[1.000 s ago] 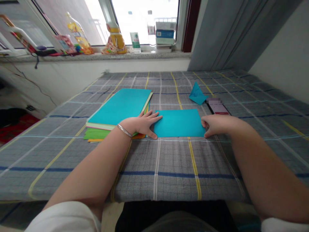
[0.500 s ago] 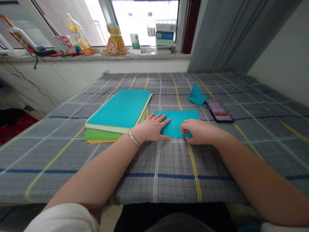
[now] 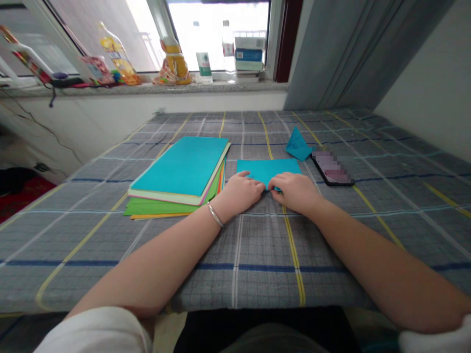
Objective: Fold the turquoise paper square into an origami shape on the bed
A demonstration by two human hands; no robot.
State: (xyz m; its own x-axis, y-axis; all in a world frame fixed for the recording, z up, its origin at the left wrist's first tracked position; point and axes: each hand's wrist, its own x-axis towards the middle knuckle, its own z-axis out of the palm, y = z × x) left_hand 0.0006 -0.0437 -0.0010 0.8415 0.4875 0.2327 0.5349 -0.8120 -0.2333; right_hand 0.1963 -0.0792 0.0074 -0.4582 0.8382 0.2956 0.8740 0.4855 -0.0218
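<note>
- Sheet (image 3: 270,167) is lying flat on the cloth (image 3: 257,245), beside the stack (image 3: 182,169).
- I'm pinching its near edge with my left hand (image 3: 241,191) and right hand (image 3: 294,191), fingers curled.
- Folding seems barely begun; the edge is hidden under my hands.

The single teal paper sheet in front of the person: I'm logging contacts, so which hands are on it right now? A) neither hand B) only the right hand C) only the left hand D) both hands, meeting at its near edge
D: the left hand and right hand both rest on the near edge of the single teal paper sheet, fingertips close together, beside the stack of coloured paper.
</note>
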